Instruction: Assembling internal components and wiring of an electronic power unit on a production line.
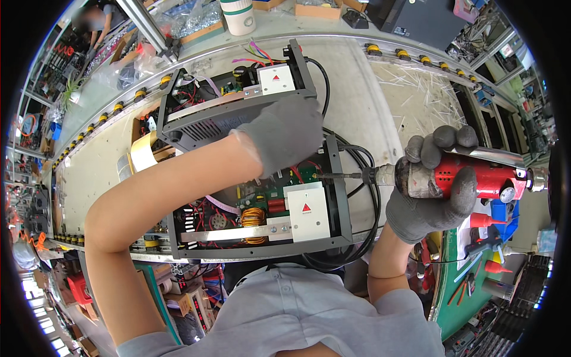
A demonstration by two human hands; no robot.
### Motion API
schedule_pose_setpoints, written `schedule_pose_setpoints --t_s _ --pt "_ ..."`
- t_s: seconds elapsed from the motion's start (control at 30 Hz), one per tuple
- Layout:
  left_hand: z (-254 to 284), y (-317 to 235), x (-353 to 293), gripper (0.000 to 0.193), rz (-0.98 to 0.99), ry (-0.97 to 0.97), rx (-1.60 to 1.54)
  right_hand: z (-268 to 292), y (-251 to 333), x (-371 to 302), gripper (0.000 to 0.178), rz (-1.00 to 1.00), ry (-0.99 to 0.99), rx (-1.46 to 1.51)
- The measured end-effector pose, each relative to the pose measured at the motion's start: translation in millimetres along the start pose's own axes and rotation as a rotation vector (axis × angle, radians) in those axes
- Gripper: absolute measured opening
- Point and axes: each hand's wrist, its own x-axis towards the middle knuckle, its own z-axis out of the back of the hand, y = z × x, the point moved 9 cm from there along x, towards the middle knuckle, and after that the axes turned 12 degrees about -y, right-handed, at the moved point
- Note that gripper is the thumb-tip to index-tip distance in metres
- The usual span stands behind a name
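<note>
My right hand (440, 184), in a dark grey glove, is wrapped round a red power screwdriver (476, 177) with a metal lever along its top. Its long bit (342, 175) points left, its tip over the green circuit board (270, 189) inside the nearer open machine case (339, 223). My left hand (288, 134), gloved too, is closed above the gap between this case and the farther one (202, 132). Its fingertips and whatever they grip are hidden. A white plate with a red warning triangle (306, 211) and a copper coil (254, 219) sit in the nearer case.
Black cables (372, 202) loop down the nearer case's right side. Both cases stand on a roller line (140, 95). White plastic ties (416, 89) lie scattered at the right. A green bench (461, 297) holds red bottles and hand tools. Another person (104, 24) is at the far left.
</note>
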Motion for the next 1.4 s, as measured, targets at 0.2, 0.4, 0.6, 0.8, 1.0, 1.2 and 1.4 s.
schedule_pose_setpoints --t_s 0.2,0.4,0.6,0.8,1.0,1.2,1.4 --pt "-11 26 7 0.02 0.286 0.08 -0.353 -7 4 -4 0.045 -0.018 0.058 -0.026" --pt "-31 49 -25 0.022 0.56 -0.11 -0.793 -11 2 -7 0.042 -0.007 0.11 -0.001" --pt "-61 53 -46 0.016 0.748 -0.235 -0.983 -11 -21 -10 0.043 -0.055 0.017 -0.167" --pt "-66 47 -51 0.017 0.832 -0.264 -1.169 -20 -42 -18 0.045 -0.153 0.0 -0.249" --pt "-66 44 -53 0.021 0.898 -0.157 -1.121 -23 -44 -26 0.043 -0.056 -0.007 -0.507" --pt "-77 40 -48 0.035 0.854 -0.066 -1.194 -17 -53 -29 0.043 -0.161 -0.068 -0.445" --pt "-78 39 -45 0.027 0.815 -0.095 -1.208 -18 -51 -30 0.044 -0.106 -0.075 -0.564"
